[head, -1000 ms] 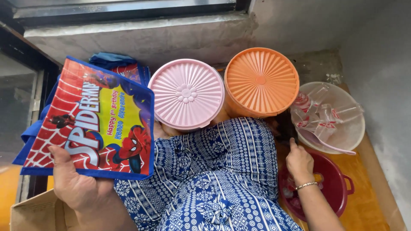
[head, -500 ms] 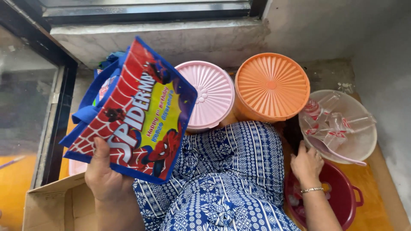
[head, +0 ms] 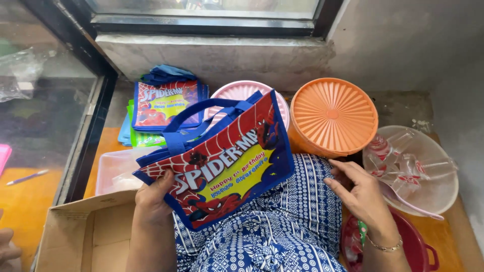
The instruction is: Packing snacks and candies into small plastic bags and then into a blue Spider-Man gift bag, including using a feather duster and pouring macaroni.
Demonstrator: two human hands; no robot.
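Left hand (head: 154, 199) clamped on lower left corner of tote (head: 217, 163); thumb on printed front, fingers (head: 166, 177) wrapped behind. Tote held tilted over lap, above blue patterned skirt (head: 262, 236), blue handles (head: 201, 121) pointing away toward the window. Right hand (head: 360, 194) free, fingers spread wide and loosely curved, holding nothing, just right of tote's right edge, near orange tub (head: 333, 118).

Handling, judged: thin non-woven fabric, red and blue print, appears flat and empty, so very light. Soft, folds at the corner under the thumb; sags if pinched at one point only. Not fragile, not slippery. Best holds: both handle loops together, or top hem at each side to open the mouth.

Beyond the fingertips: stack of similar totes (head: 164, 106), pink lid (head: 242, 93) partly hidden behind tote. Right of right hand: clear bowl (head: 438, 191) with wrapped items, red pot (head: 416, 247). Below left hand: cardboard box (head: 85, 231).
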